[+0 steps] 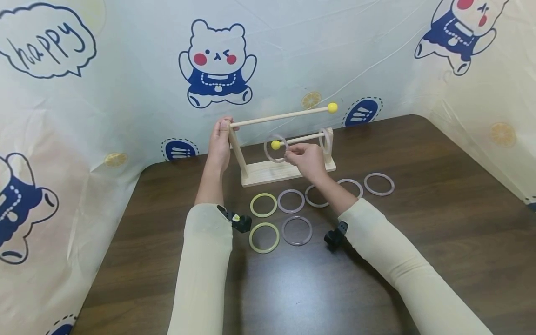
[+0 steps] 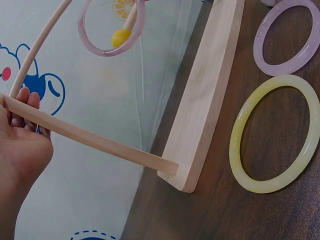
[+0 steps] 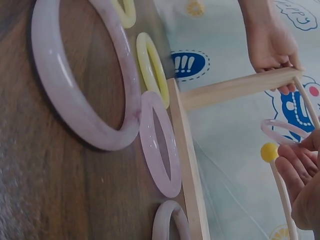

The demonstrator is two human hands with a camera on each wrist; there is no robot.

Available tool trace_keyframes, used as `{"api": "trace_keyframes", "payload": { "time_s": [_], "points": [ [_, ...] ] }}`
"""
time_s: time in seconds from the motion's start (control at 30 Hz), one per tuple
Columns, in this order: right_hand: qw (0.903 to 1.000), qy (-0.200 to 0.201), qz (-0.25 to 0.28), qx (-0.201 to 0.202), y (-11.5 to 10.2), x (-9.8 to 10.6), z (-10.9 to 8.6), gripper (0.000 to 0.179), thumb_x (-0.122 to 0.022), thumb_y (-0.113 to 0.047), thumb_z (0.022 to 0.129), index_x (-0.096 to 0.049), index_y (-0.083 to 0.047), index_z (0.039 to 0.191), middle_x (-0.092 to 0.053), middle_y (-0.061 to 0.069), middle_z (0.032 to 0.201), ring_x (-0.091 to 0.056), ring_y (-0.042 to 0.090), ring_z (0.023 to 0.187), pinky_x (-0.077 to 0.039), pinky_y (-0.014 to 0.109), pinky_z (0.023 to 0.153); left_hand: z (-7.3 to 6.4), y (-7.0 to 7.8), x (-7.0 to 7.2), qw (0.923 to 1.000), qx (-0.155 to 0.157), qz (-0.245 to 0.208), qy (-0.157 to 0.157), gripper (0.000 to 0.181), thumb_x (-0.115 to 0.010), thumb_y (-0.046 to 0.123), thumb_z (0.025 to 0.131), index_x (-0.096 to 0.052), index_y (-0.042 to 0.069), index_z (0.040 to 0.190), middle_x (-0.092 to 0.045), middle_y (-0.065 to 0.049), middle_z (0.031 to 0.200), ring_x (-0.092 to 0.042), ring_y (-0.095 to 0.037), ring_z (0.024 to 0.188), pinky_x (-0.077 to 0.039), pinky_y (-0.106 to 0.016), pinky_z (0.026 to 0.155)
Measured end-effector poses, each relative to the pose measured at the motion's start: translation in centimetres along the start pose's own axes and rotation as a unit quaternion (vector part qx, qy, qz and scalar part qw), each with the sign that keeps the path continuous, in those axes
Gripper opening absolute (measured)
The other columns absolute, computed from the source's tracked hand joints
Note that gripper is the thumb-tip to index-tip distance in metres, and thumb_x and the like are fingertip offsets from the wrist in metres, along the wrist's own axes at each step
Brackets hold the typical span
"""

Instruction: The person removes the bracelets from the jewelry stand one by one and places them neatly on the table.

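Observation:
A wooden bangle stand (image 1: 272, 173) has two posts and two rods, each rod tipped with a yellow ball. My left hand (image 1: 219, 143) grips the top of its left post (image 2: 95, 137), where the upper rod (image 1: 284, 115) joins. My right hand (image 1: 307, 160) pinches a pale lilac bangle (image 1: 266, 156) by its right side. That bangle is at the yellow ball (image 3: 269, 152) of the lower rod; whether the ball passes through it I cannot tell. Farther along this rod, by the right post, hangs a pale bangle (image 1: 326, 141), partly behind my right hand.
In front of the stand lie two yellow bangles (image 1: 264, 237) and several lilac bangles (image 1: 297, 231) on the brown table (image 1: 439, 209). My right forearm covers part of some. A printed cloth (image 1: 293, 56) hangs behind the table.

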State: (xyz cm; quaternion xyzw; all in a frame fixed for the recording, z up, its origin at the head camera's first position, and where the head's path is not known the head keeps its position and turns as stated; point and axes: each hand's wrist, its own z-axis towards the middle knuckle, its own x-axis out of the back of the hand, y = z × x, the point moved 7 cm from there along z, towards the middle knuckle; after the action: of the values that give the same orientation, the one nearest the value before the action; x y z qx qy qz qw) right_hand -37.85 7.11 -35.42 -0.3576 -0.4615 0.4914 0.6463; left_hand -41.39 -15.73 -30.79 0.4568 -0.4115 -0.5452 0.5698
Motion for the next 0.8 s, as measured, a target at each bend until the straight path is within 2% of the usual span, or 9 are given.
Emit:
{"api": "trace_keyframes", "payload": {
  "time_s": [0.17, 0.27, 0.43, 0.57, 0.8],
  "points": [
    [0.9923, 0.000, 0.114, -0.050, 0.4, -0.1, 0.1, 0.018, -0.061, 0.001, 0.084, -0.065, 0.012, 0.097, -0.066, 0.024, 0.086, -0.066, 0.010, 0.062, -0.052, 0.026, 0.065, 0.1, -0.2, 0.1, 0.9999, 0.013, 0.008, 0.006, 0.038, -0.033, 0.035, 0.099, -0.047, 0.008, 0.122, -0.054, -0.003, 0.104, -0.042, -0.020, 0.115, -0.027, -0.034, 0.098],
    [0.9854, 0.002, 0.155, -0.070, 0.4, -0.1, -0.1, 0.018, -0.060, 0.003, 0.084, -0.063, 0.014, 0.098, -0.066, 0.025, 0.086, -0.065, 0.009, 0.061, -0.052, 0.027, 0.065, 0.2, -0.3, 0.1, 0.9998, 0.017, 0.006, 0.006, 0.036, -0.033, 0.035, 0.099, -0.048, 0.010, 0.120, -0.054, -0.001, 0.103, -0.042, -0.020, 0.115, -0.027, -0.034, 0.098],
    [0.9779, -0.002, 0.194, -0.078, 0.2, 0.0, -0.4, 0.019, -0.060, 0.003, 0.085, -0.061, 0.016, 0.099, -0.068, 0.015, 0.077, -0.066, 0.011, 0.062, -0.052, 0.029, 0.065, 0.2, -0.3, 0.1, 0.9999, 0.013, 0.001, 0.007, 0.033, -0.033, 0.035, 0.099, -0.049, 0.012, 0.117, -0.054, -0.001, 0.101, -0.043, -0.019, 0.113, -0.027, -0.033, 0.097],
    [0.9725, -0.010, 0.219, -0.078, 0.1, 0.0, -0.5, 0.020, -0.061, 0.002, 0.086, -0.060, 0.017, 0.100, -0.066, 0.005, 0.070, -0.065, 0.011, 0.062, -0.052, 0.029, 0.066, 0.2, -0.2, 0.1, 0.9999, 0.010, 0.003, 0.011, 0.036, -0.033, 0.034, 0.099, -0.048, 0.008, 0.120, -0.054, -0.001, 0.101, -0.044, -0.019, 0.112, -0.028, -0.033, 0.096],
    [0.9672, -0.021, 0.235, -0.093, 0.0, 0.3, -1.0, 0.021, -0.060, 0.003, 0.086, -0.059, 0.017, 0.102, -0.065, 0.002, 0.065, -0.064, 0.011, 0.059, -0.052, 0.026, 0.063, 0.4, -0.4, 0.3, 0.9996, 0.011, 0.003, 0.027, 0.036, -0.036, 0.034, 0.099, -0.050, 0.009, 0.120, -0.055, 0.000, 0.100, -0.046, -0.020, 0.112, -0.028, -0.033, 0.097]
  ]
}}
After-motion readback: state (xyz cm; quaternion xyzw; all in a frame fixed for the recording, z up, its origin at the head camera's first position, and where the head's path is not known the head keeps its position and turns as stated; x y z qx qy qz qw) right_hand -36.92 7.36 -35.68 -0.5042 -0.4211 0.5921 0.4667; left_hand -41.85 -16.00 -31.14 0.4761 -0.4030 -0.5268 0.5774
